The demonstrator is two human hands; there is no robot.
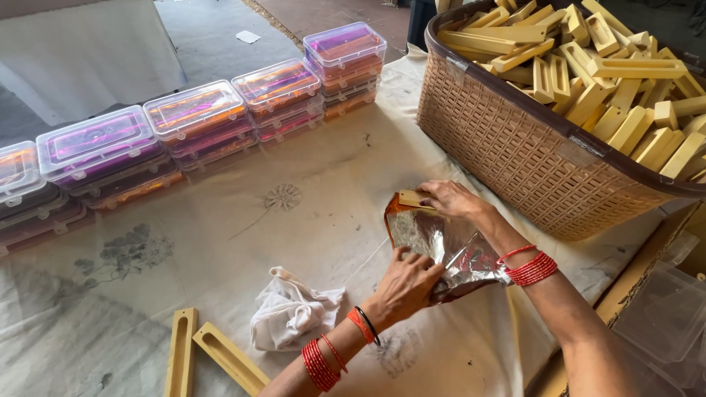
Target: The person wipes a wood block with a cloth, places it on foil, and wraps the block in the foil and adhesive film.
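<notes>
Your right forearm with the red bangles [531,267] is what sits closest to the lens, so starting there and then going big to small. Biggest thing around is the pale printed cloth [309,220] you're working on, then the brown woven basket [515,147] on your right, heaped with yellow wooden holders [625,81]. Along the far left edge there's a row of clear plastic boxes [195,117], stacked and lidded, with pink and orange stuff inside. Closer in you've got two more yellow slotted pieces [206,356] lying on the cloth, with a crumpled white rag [290,312] just beside them. Looks to me like you're mid-wrap: one yellow piece [414,199] is poking out of the top of the silver foil sheet [441,246], right in front of the basket. Your right hand [452,198] is pressed flat-ish over that top end, fingers curled onto the piece and foil, pinning it. Your left hand [404,283] is clenched around the lower edge of the foil, gripping it, not loose. Next move probably calls for keeping the top pinned while you pull the foil snug and fold it over, without tearing it, since it looks thin and crinkly.
</notes>
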